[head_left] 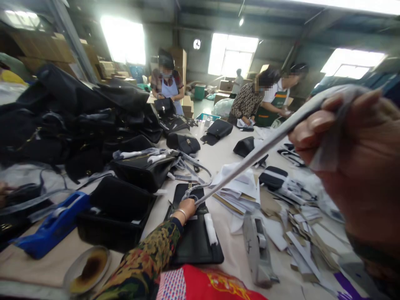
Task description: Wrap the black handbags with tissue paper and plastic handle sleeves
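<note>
A long strap (259,156) sheathed in pale, thin wrapping runs taut between my two hands. My left hand (186,207) is closed round its lower end, just over a black bag (193,246) lying flat on the table. Raised high and close to the camera, my right hand (362,150) grips the strap's other end, and a loose piece of the wrapping hangs over the fingers. A white wrapped piece (211,229) lies on the bag's right side. More wrapped strap (196,164) curls above the bag toward its neighbour.
Black bags (75,121) are heaped at left. Nearby stand a blue tape dispenser (53,225), a round dish (87,268) with brown stuff, and a grey tape dispenser (259,250). White papers (237,187) and cardboard scraps (306,237) lie right. Several people work beyond the table.
</note>
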Demonstrator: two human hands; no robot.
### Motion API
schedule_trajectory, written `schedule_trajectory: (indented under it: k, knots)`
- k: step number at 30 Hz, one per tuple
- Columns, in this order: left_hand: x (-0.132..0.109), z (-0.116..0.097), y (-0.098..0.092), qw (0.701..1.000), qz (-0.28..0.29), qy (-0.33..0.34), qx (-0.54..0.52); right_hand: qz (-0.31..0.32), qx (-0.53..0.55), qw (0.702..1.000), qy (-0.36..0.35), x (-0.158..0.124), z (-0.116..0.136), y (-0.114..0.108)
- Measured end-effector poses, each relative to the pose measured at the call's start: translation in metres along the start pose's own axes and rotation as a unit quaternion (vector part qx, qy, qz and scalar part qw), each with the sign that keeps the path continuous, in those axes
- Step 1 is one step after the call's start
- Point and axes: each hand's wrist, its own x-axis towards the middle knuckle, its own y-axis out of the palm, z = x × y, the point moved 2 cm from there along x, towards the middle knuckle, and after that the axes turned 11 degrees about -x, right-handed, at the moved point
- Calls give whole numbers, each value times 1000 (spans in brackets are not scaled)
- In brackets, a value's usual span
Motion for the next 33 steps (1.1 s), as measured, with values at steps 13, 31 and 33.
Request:
schedule_trajectory:
  k: [13,31,33]
  knots:
    - [-17,-13,-22,998,-21,42,53,30,239,961,138,35,-10,-2]
    - [-158,-156,-75,873,81,83,-474,293,183,851,395,-176,-144,145]
    - [-157,-148,-70,883,19,60,-466,320,168,832,420,-194,-156,148]
